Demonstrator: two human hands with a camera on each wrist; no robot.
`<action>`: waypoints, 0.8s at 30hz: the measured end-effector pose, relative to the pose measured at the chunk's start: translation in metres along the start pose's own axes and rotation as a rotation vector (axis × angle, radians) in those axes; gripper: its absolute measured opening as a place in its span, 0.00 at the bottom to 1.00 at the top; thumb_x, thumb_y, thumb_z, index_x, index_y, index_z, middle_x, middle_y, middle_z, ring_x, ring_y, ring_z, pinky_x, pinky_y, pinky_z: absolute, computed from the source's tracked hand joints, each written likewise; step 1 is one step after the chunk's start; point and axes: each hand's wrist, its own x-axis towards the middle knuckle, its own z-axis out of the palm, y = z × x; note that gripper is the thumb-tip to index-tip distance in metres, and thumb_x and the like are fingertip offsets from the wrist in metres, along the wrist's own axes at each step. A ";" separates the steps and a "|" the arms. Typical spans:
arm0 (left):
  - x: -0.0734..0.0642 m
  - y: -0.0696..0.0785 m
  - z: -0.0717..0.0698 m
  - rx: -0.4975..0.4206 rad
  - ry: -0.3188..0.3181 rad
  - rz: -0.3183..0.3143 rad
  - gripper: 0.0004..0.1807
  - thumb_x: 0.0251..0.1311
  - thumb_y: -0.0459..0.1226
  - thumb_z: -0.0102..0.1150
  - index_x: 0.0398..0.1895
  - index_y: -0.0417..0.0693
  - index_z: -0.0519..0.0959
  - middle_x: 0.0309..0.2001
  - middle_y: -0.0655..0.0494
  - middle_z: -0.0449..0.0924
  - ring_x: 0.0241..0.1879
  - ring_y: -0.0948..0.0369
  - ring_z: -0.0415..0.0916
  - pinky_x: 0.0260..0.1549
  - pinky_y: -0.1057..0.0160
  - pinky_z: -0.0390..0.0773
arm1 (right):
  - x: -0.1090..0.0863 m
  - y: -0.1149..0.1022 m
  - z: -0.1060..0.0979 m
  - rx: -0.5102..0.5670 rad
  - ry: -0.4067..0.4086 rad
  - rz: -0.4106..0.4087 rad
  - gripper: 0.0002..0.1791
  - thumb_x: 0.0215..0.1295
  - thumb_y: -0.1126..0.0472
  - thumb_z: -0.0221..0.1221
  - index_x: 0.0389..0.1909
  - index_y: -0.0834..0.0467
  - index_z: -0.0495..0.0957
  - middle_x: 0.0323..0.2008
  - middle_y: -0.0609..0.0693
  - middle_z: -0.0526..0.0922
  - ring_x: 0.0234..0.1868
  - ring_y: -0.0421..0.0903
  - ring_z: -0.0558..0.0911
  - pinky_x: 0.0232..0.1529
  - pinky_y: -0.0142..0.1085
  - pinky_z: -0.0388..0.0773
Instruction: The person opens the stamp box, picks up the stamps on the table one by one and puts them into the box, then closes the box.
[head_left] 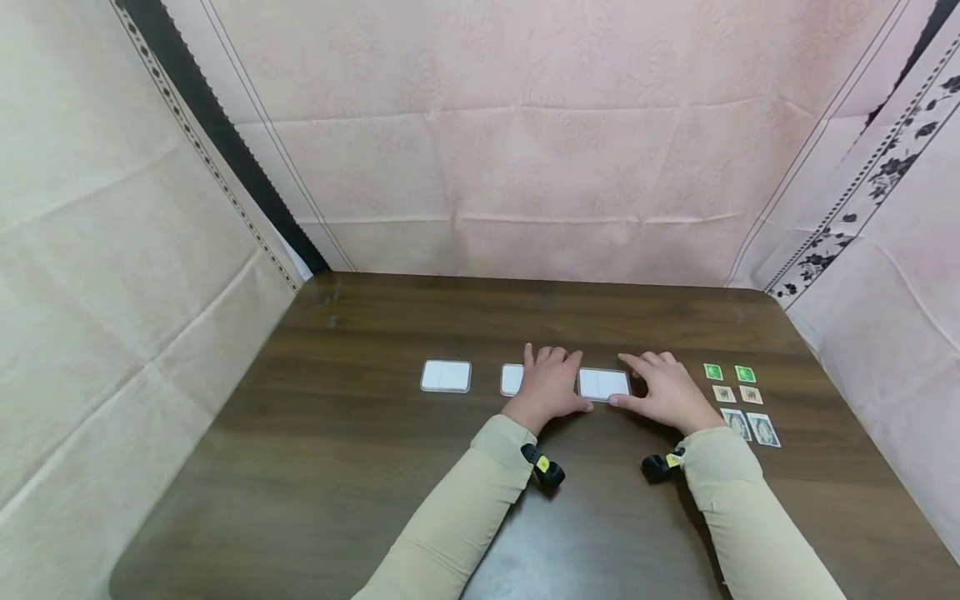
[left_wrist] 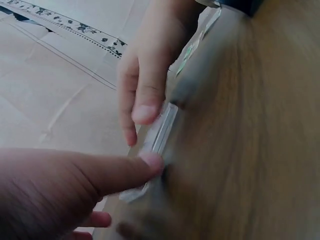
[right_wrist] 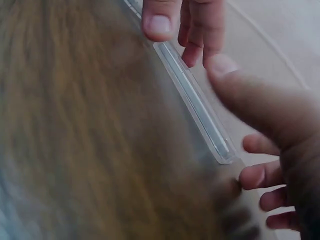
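A flat white rectangular box with a clear rim [head_left: 603, 384] lies on the table between the two hands. My left hand [head_left: 551, 385] is at its left end, fingers spread and thumb tip by the near left corner; it partly covers a second white box [head_left: 512, 379]. At the right end is my right hand [head_left: 662, 392], thumb by the near right corner and fingers extended past the far side. From the right wrist, the box's clear side [right_wrist: 195, 102] shows between the two thumbs. Neither hand's fingers curl round it.
A third white box [head_left: 446, 376] lies farther left in the same row. Right of the right hand are small cards in pairs: green [head_left: 745, 374], pale with a small picture [head_left: 751, 395], and larger bluish ones [head_left: 764, 430]. Pale cloth [head_left: 525, 167] hangs behind the brown wooden table [head_left: 337, 467].
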 end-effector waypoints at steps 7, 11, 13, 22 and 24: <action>0.010 0.008 -0.001 0.023 -0.019 0.010 0.44 0.49 0.61 0.74 0.69 0.56 0.75 0.63 0.58 0.76 0.64 0.55 0.67 0.73 0.49 0.54 | 0.003 -0.011 -0.008 -0.010 -0.071 -0.015 0.44 0.54 0.32 0.69 0.66 0.56 0.76 0.51 0.57 0.81 0.47 0.55 0.73 0.50 0.56 0.71; 0.013 0.010 -0.001 0.030 -0.033 0.000 0.37 0.47 0.60 0.76 0.61 0.56 0.81 0.57 0.59 0.79 0.58 0.55 0.68 0.67 0.52 0.59 | 0.006 -0.017 -0.012 0.020 -0.115 -0.015 0.40 0.55 0.39 0.72 0.64 0.57 0.77 0.48 0.56 0.82 0.44 0.53 0.72 0.46 0.52 0.70; 0.014 0.012 -0.001 0.028 -0.033 -0.009 0.32 0.46 0.59 0.77 0.55 0.57 0.84 0.53 0.60 0.80 0.55 0.56 0.67 0.65 0.52 0.61 | 0.006 -0.019 -0.014 0.022 -0.132 -0.005 0.39 0.56 0.41 0.72 0.64 0.57 0.77 0.48 0.55 0.83 0.43 0.52 0.72 0.45 0.49 0.69; 0.012 0.014 -0.008 0.044 -0.004 0.037 0.25 0.49 0.59 0.75 0.46 0.58 0.87 0.44 0.62 0.85 0.46 0.59 0.68 0.56 0.54 0.63 | 0.004 -0.031 -0.024 -0.026 -0.186 0.005 0.35 0.60 0.47 0.71 0.64 0.60 0.76 0.49 0.60 0.84 0.42 0.54 0.73 0.46 0.51 0.69; 0.012 0.013 -0.008 0.035 -0.002 0.046 0.24 0.49 0.59 0.75 0.46 0.58 0.88 0.43 0.63 0.86 0.45 0.59 0.68 0.55 0.54 0.63 | 0.004 -0.033 -0.025 -0.035 -0.197 0.010 0.35 0.61 0.47 0.70 0.65 0.61 0.75 0.49 0.61 0.83 0.42 0.54 0.73 0.46 0.51 0.69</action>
